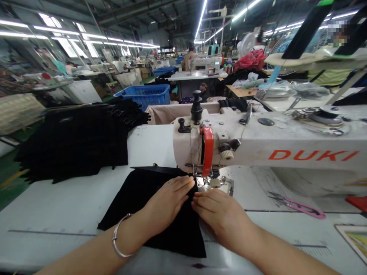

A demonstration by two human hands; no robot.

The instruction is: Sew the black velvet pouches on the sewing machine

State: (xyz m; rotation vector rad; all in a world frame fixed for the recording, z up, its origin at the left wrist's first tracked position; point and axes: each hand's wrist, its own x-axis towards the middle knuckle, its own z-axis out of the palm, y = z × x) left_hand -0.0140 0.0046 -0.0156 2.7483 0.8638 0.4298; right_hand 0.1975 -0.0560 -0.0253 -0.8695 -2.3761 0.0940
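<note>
A piece of black fabric (pixel 172 236) lies on the white sewing table, its upper right edge at the needle area of a DUKI sewing machine (pixel 246 147). My left hand (pixel 168 200), with a bracelet on the wrist, rests flat on the fabric, fingers stretched toward the presser foot. Close beside it, my right hand (pixel 220 214) has its fingers bent together on the fabric's right edge, pinching it; the thumb is hidden. An orange-red guard (pixel 208 151) stands in front of the needle bar. The presser foot itself is partly hidden.
A stack of black fabric pieces (pixel 74 141) lies on the table's left side. Pink-handled thread snips (pixel 304 206) are right of the needle plate. Behind the table stands a blue crate (pixel 149 95). Thread cones (pixel 306 32) rise at upper right. Other people sit at machines further back.
</note>
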